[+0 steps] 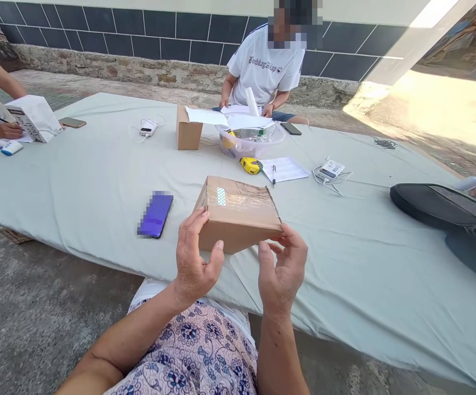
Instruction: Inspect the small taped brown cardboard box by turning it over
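Note:
A brown cardboard box (pixel 242 219) is between my two hands, above the near edge of the cloth-covered table. Clear tape and a small patterned label (pixel 221 196) show on its top. My left hand (pixel 197 252) grips the box's left end, fingers along the edge and thumb by the near side. At the right near corner, the fingers of my right hand (pixel 283 269) curl against the cardboard, thumb up. The box looks slightly tilted; whether its base touches the cloth I cannot tell. To its left lies a purple-screened phone (pixel 156 215).
Beyond the box lie a yellow tape measure (pixel 251 165), a written sheet (pixel 287 169) with a pen (pixel 274 175), and a white power bank (pixel 330 169). A plastic basket (pixel 258 147) and another box (pixel 188 134) stand farther back. Other people sit around the table (pixel 98 181).

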A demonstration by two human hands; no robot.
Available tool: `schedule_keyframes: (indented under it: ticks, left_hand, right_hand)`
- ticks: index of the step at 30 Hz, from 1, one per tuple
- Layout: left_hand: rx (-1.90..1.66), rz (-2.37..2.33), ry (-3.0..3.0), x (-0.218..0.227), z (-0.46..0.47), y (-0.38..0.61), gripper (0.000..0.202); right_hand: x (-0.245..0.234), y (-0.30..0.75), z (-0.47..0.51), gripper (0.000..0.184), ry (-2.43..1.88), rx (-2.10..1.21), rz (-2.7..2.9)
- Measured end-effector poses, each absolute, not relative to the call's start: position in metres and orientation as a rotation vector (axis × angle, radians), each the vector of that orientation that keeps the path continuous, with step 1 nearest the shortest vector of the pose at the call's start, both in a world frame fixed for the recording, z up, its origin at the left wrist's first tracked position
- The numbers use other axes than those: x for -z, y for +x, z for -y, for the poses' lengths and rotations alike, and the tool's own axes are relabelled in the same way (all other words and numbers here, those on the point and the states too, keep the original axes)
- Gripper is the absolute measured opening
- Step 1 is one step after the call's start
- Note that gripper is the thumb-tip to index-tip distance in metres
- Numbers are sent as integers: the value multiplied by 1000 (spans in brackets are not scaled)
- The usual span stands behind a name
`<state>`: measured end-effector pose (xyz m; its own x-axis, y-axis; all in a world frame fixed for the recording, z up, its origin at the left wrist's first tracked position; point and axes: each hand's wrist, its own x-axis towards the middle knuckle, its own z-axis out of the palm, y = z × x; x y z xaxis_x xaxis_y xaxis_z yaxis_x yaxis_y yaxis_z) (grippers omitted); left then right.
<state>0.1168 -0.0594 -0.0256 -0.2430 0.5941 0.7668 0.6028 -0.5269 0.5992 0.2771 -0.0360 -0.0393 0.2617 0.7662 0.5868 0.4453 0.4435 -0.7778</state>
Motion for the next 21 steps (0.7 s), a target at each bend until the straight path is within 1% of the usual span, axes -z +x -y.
schedule_keyframes:
  ticks: [6,9,14,17,19,21]
  left_hand:
    - [2070,1460,-1916,26,58,118,47]
    - [2116,1442,-1888,32,53,116,40]
    - [2211,1607,-1800,39,45,112,31]
    - [2196,1665,-1765,39,45,112,38]
    - [2171,1724,-1757,38,46,113,48]
    - [2149,1805,-1752,37,46,112,53]
  right_hand:
    - [40,278,36,50,-1118,-375,1373]
    - [43,276,35,45,-1098,-404,1389]
    - [44,271,36,36,-1116,-375,1429]
    - [44,271,36,34,-1137,-352,1421]
    - [44,272,36,38,-1148,-370,1375]
    - [44,273,35,43,-1150,-407,1323]
